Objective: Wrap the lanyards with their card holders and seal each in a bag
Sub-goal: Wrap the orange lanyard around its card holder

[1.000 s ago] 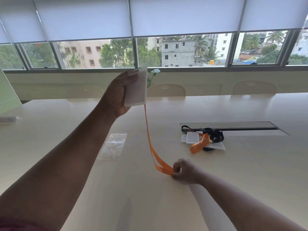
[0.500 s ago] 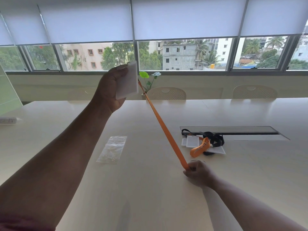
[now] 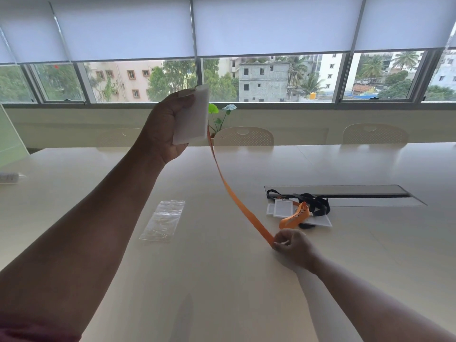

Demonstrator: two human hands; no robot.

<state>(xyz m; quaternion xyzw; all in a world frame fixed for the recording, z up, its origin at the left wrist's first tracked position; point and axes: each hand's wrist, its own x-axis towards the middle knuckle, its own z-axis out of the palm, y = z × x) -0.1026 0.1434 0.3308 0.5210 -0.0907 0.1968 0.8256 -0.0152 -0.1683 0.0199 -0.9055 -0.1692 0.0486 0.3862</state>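
My left hand [image 3: 164, 127] grips a white card holder [image 3: 192, 116] raised high above the table. An orange lanyard [image 3: 234, 198] runs from the holder's lower edge down and to the right. My right hand [image 3: 292, 245] pinches the lanyard's far end just above the table [image 3: 222, 280]. A small stack of clear plastic bags [image 3: 164, 219] lies flat left of centre. Behind my right hand sits a pile of white card holders [image 3: 283, 208] with another orange lanyard [image 3: 294, 218] and a black lanyard [image 3: 315, 206].
A long recessed cable slot [image 3: 345, 193] runs across the table behind the pile. Two cream chairs [image 3: 243, 137] stand at the far side, with a small plant [image 3: 219, 114] by the window. A white object [image 3: 8, 177] lies at the left edge.
My right hand moved right with the lanyard's end, pulling the strap out straight, and it now curves slightly. My left hand stayed raised with the card holder.
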